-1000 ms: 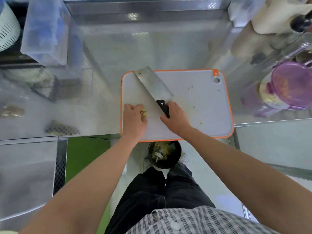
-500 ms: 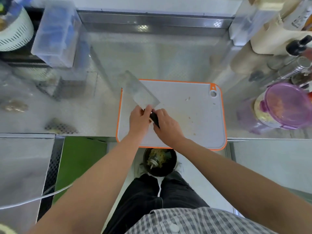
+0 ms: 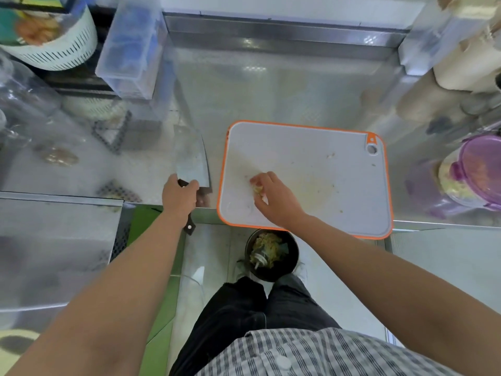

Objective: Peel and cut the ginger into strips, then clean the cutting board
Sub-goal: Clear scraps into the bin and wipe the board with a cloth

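On the cutting board's (image 3: 311,158) near-left part, ginger (image 3: 257,189) half hidden.
Right hand's (image 3: 275,198) grip pinches it; left of the board, left hand's (image 3: 180,195) grip wraps the knife (image 3: 193,161) handle; the board's near edge overhangs the surface (image 3: 244,90).

Orange-rimmed white cutting board (image 3: 311,147)

Steel counter (image 3: 271,85): orange-rimmed board (image 3: 298,147) at front edge, front rim overhanging | cleaver (image 3: 193,164) just left of board, apart from it, handle past the edge | clear box (image 3: 130,47) back left | purple-lidded tub (image 3: 479,169) right of board | floor (image 3: 339,289): bin (image 3: 296,257) below board
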### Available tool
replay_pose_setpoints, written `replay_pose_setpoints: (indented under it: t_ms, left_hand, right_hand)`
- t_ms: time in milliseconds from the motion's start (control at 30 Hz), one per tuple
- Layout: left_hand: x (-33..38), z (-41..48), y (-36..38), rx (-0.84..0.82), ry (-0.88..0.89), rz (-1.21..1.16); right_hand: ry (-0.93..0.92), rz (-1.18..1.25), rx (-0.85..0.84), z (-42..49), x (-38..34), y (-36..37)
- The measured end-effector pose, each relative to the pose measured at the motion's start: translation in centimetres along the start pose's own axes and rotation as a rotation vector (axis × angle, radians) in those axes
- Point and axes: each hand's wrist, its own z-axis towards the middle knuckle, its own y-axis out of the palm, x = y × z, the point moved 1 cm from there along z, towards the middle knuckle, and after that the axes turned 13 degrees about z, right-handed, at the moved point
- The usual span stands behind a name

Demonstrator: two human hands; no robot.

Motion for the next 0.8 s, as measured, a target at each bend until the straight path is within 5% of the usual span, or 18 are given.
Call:
replay_pose_setpoints:
  t_ms: [367, 500, 600, 700, 800]
  left_hand:
    - [-0.1, 0.5, 0.9, 0.158, 0.117, 0.679]
    - [0.7, -0.4, 1.8, 0.240, 0.102, 0.752]
    - [1.4, -0.9, 3.3, 0.311, 0.358, 0.682]
    - [2.1, -2.1, 6.7, 0.159, 0.670, 0.654]
    - [2.3, -4.2, 10.6, -0.071, 0.699, 0.646]
  right_hand:
    - [0.021, 0.019, 0.084, -0.1, 0.9, 0.6]
    - [0.000, 0.069, 0.188, -0.4, 1.6, -1.1]
    - [0.046, 0.044, 0.347, -1.3, 3.5, -3.7]
    - [0.259, -0.099, 0.410, -2.0, 6.9, -5.8]
    - [0.511, -0.190, 0.353, -3.0, 9.1, -5.7]
